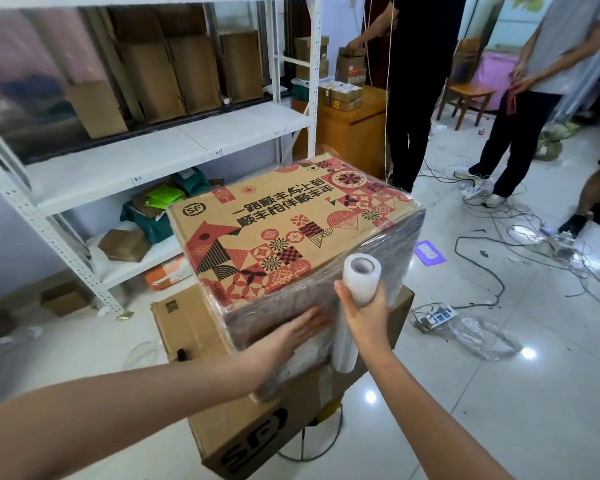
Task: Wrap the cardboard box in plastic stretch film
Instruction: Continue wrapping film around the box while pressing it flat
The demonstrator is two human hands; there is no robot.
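While your right hand [364,306] curls round the middle of the film roll [355,292], held upright, the printed box [274,230] sits just left of that grip, atop a plain carton [257,434]. Your left hand [298,329] lies flat, fingers straight, pressing the filmed near side of the box, beside the roll. Film already covers the box's sides.
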